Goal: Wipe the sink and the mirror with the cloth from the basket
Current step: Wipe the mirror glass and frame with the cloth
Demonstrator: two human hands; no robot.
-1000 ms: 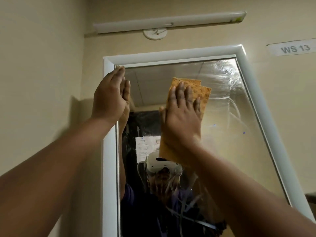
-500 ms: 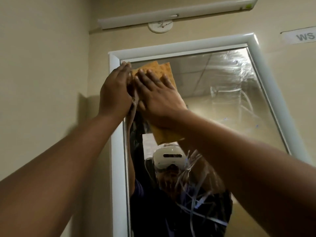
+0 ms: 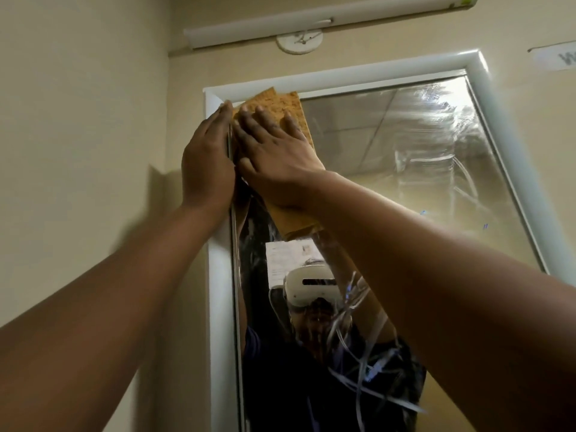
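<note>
The raised white mirror frame [image 3: 358, 74] hems the top-left corner. Rightward and downward, the streaked mirror glass [image 3: 405, 157] lies open. A flat left hand [image 3: 207, 160] blocks the left edge.

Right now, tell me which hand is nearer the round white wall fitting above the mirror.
Left. The left hand rests on the white mirror frame, its fingertips below the round white wall fitting. The right hand presses the orange cloth lower.

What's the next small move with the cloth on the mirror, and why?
Probably sweep the cloth rightward along the top edge. The right hand presses it flat into the mirror's top-left corner, beside the left hand resting on the frame, so there is no room further left. The glass to the right shows streaks and smears.
</note>
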